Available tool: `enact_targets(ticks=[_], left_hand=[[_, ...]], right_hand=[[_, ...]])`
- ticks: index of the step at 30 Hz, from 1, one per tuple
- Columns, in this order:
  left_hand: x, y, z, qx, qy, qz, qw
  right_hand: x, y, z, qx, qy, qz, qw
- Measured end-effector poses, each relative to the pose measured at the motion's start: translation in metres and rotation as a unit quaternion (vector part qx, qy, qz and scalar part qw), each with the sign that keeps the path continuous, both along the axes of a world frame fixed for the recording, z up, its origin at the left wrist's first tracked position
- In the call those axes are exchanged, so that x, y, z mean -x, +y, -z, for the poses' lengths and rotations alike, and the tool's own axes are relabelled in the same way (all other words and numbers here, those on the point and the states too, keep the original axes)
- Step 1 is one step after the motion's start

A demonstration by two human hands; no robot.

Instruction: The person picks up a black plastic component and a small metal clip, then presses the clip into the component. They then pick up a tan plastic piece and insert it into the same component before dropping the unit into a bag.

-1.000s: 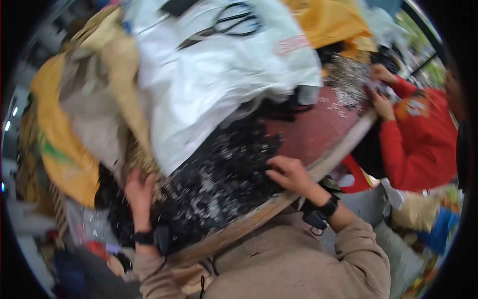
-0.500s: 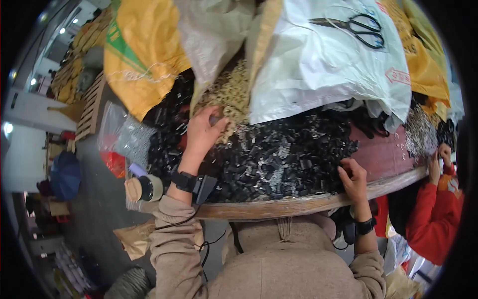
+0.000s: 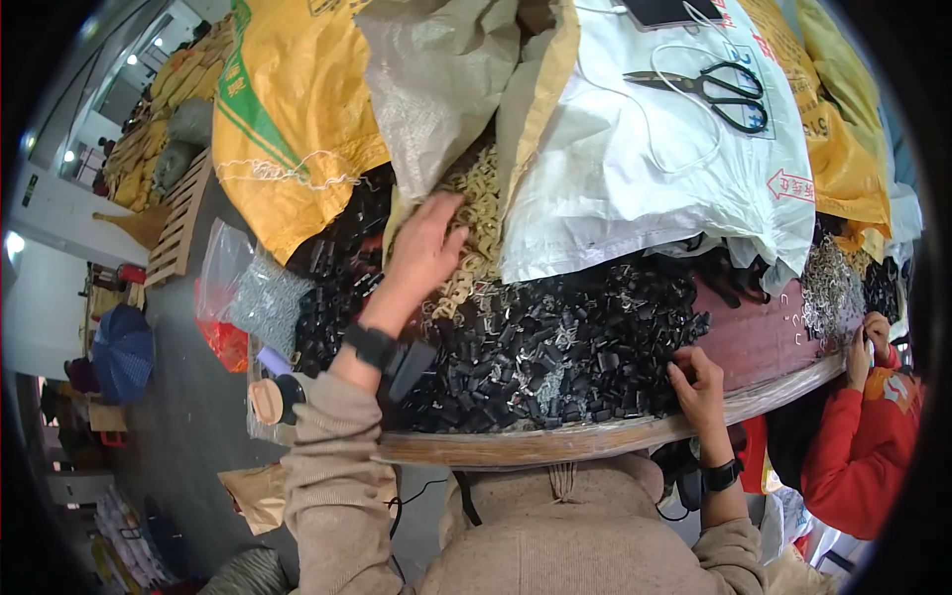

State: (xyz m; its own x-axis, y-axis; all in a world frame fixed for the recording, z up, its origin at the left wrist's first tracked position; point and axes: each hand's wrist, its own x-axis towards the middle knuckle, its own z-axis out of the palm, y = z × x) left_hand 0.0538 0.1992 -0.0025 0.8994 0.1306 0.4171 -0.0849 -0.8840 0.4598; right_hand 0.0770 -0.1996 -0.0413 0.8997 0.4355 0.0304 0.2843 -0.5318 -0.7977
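Observation:
My left hand (image 3: pixel 426 253) reaches over small yellowish parts (image 3: pixel 481 203) that spill from the mouth of a pale woven sack (image 3: pixel 436 99). Its fingers are stretched, with the thumb apart, and nothing shows in them. My right hand (image 3: pixel 699 385) is at the right edge of a wide heap of small black parts (image 3: pixel 555 347) mixed with shiny metal bits. Its fingers are curled, thumb against the forefinger; what they hold, if anything, is too small to make out.
Black-handled scissors (image 3: pixel 699 91) and a cord lie on a white sack (image 3: pixel 635 198). A yellow sack (image 3: pixel 297 109) stands at left. Near the table's wooden edge (image 3: pixel 555 448) is a lidded cup (image 3: pixel 278 399). A person in a red sleeve (image 3: pixel 843 446) works at right.
My left hand has moved from a closed grip among the yellowish parts to stretched fingers beside the sack's mouth. The right hand has hardly moved. The whole view has shifted slightly.

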Motion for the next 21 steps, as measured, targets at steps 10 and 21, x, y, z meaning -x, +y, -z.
enact_targets(ticks=[10, 21], left_hand=[[-0.031, 0.017, 0.012, -0.032, 0.198, -0.01, 0.98], [0.041, -0.008, -0.01, 0.087, 0.108, -0.007, 0.99]], right_hand=[[-0.006, 0.0, 0.002, -0.023, 0.003, 0.003, 1.0], [-0.001, 0.003, -0.003, -0.031, -0.026, -0.008, 0.999]])
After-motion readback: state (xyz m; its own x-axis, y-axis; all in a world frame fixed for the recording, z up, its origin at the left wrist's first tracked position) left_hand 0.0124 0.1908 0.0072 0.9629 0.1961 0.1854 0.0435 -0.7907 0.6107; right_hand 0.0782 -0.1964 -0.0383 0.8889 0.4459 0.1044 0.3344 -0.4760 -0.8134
